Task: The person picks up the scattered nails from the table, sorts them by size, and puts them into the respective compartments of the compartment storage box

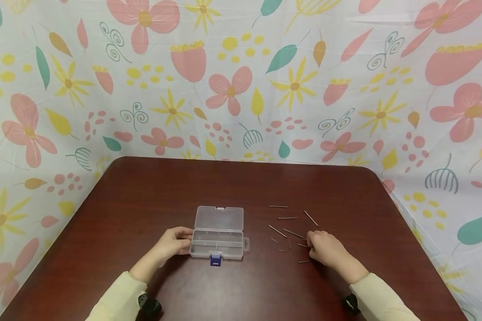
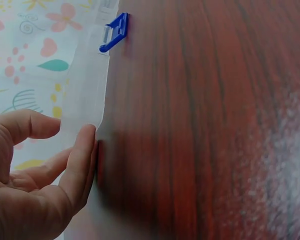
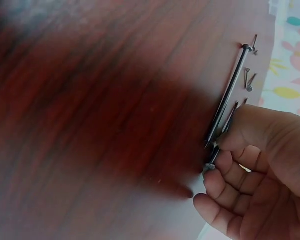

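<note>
A clear plastic compartment box [image 1: 217, 244] stands on the table with its lid [image 1: 219, 218] swung up behind it. A blue latch [image 1: 215, 260] hangs at its front. My left hand [image 1: 172, 244] holds the box's left end, thumb and fingers at its corners; in the left wrist view the fingers [image 2: 83, 155] reach the box wall. To the right, my right hand [image 1: 327, 249] is low over the table, pinching a nail [image 3: 226, 131] between thumb and fingertip. A longer nail [image 3: 231, 90] lies right beside it in the right wrist view.
Several loose nails of different lengths, such as one long nail [image 1: 311, 218] and one short nail [image 1: 281, 250], lie between the box and my right hand. The brown wooden table [image 1: 241, 183] ends at a flower-printed cloth [image 1: 233, 111] behind.
</note>
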Action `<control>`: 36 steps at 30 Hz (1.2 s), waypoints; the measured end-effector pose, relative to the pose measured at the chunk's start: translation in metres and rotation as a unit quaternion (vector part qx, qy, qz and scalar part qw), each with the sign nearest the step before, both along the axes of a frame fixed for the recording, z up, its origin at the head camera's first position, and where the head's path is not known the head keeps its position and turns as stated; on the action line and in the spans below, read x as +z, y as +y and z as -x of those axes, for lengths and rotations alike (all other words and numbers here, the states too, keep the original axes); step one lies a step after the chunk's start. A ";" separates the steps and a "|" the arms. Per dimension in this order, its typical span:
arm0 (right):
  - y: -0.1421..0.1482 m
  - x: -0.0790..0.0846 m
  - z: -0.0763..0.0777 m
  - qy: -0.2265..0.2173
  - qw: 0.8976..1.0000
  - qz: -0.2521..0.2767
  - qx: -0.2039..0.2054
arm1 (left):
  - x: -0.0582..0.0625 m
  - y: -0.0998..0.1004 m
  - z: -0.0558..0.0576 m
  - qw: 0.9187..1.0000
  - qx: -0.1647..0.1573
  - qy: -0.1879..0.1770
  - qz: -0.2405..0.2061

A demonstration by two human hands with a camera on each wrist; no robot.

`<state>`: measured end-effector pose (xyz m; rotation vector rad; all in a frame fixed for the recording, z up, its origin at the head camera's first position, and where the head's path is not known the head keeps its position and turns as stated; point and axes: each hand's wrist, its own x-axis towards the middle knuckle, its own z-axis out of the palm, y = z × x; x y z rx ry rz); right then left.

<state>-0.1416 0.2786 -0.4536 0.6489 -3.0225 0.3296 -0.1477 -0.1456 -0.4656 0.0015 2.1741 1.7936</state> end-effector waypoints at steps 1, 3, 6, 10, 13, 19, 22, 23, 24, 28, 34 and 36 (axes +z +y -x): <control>0.001 0.000 0.000 0.002 1.000 0.000 0.002 | 0.000 0.000 0.000 1.000 0.000 0.001 0.002; 0.002 -0.001 0.000 0.003 1.000 0.000 0.006 | 0.000 0.001 0.000 1.000 0.001 0.002 0.006; 0.003 0.000 0.000 -0.001 1.000 0.001 0.009 | -0.001 0.002 0.000 1.000 0.005 0.001 0.011; 0.005 0.001 -0.002 0.004 1.000 -0.005 0.001 | -0.001 0.004 0.000 1.000 -0.002 0.002 0.007; 0.005 0.005 -0.003 0.019 1.000 -0.006 -0.003 | 0.000 0.006 0.000 1.000 -0.008 0.003 0.000; -0.003 0.018 -0.004 0.056 0.998 0.011 0.004 | 0.000 0.010 -0.002 1.000 -0.009 0.004 -0.004; -0.010 0.024 -0.005 0.073 0.997 0.014 0.010 | -0.001 0.012 -0.002 1.000 -0.012 0.007 -0.004; -0.013 0.026 -0.005 0.078 0.997 0.015 0.013 | -0.002 0.012 -0.002 1.000 -0.012 0.008 -0.005; -0.016 0.028 -0.006 0.082 0.996 0.017 0.015 | -0.003 0.012 -0.002 1.000 -0.011 0.009 -0.005; -0.029 0.033 -0.005 0.097 0.995 0.029 0.025 | -0.004 0.014 -0.001 1.000 -0.003 0.013 -0.005; -0.050 0.036 -0.001 0.124 0.990 0.044 0.051 | -0.002 0.017 -0.001 1.000 0.008 0.017 0.000; -0.057 0.036 0.001 0.130 0.988 0.051 0.060 | -0.002 0.018 -0.001 1.000 0.008 0.017 0.001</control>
